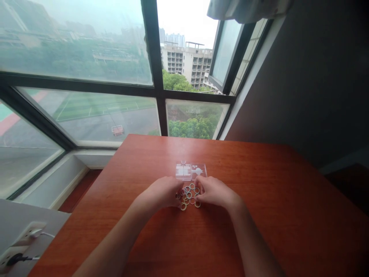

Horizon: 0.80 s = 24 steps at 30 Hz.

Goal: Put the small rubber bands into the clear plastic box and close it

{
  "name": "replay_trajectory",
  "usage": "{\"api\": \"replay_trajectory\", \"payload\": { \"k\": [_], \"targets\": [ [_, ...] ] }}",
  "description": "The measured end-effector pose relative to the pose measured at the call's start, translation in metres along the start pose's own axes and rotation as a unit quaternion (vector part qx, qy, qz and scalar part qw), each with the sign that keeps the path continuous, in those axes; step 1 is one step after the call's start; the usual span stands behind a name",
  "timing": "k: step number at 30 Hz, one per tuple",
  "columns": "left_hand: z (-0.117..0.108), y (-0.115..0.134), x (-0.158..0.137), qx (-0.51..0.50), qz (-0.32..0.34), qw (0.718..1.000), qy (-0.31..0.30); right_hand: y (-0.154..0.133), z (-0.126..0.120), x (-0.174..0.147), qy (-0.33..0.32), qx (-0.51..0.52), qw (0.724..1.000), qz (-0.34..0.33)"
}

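Note:
Several small rings, pale, silvery and yellowish, lie in a loose cluster on the reddish-brown wooden table. My left hand curves around the left side of the cluster, its fingers and thumb apart at the outer rings. From the other side, my right hand reaches the rings with bent fingers and a gap between thumb and forefinger. Neither hand visibly lifts a ring, though some fingertips are hidden. Just beyond the rings lies a clear plastic box with a transparent lid or panel bearing a white print.
Behind the table stands a dark-framed window, with one pane swung out. A dim wall rises at the right. At lower left, plugs with cables sit in wall sockets.

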State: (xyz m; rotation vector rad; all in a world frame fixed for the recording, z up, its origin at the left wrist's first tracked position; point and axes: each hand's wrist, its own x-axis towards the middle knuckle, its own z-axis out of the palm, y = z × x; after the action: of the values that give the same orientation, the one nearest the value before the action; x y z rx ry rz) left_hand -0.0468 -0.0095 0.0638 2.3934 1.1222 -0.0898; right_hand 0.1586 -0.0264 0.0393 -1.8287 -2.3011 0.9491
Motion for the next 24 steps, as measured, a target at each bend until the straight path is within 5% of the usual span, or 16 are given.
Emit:
{"api": "replay_trajectory", "payload": {
  "k": [9, 17, 24],
  "targets": [
    [0.009, 0.000, 0.011, 0.001, 0.046, 0.996, 0.071, -0.001, 0.002, 0.004, 0.015, 0.035, 0.998, -0.050],
    [0.004, -0.002, 0.011, -0.026, 0.064, 0.995, 0.068, 0.001, 0.005, 0.008, 0.031, 0.044, 0.997, -0.060],
    [-0.001, -0.013, 0.009, 0.027, 0.009, 0.995, 0.095, 0.006, 0.002, 0.008, 0.050, 0.058, 0.995, -0.064]
  ]
}}
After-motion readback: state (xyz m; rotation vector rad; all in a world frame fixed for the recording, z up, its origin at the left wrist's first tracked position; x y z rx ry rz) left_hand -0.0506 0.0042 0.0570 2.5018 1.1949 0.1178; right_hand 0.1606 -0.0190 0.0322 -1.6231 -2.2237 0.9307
